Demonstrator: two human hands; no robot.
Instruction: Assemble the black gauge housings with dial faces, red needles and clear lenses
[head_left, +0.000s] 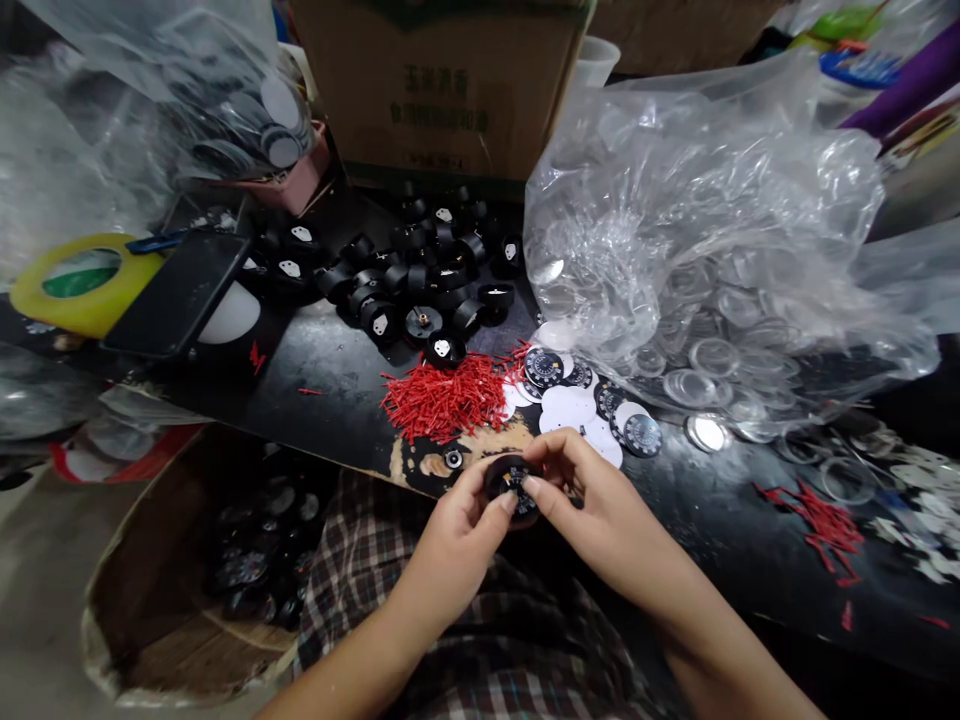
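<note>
Between both hands, at the table's near edge, is a round black dial housing (pixel 515 478) with white marks on its face. My left hand (pixel 466 520) grips its left side, thumb on the face. My right hand (pixel 581 490) holds the right side, its thumb pressing on the face too. Just beyond lies a heap of small red pointers (pixel 446 398). To its right are printed black dial discs (pixel 544 367) and white-backed discs (pixel 568 410). A small ring-shaped part (pixel 453 458) sits on the worn table edge. Black round housings (pixel 420 275) are piled farther back.
A clear plastic bag (pixel 697 220) of transparent round covers spreads over the right. A cardboard box (pixel 450 90) stands behind. A phone (pixel 176 295) and yellow tape roll (pixel 90 285) lie left. Below left is a basket (pixel 112 620) with black dials. More red pointers (pixel 821 525) lie right.
</note>
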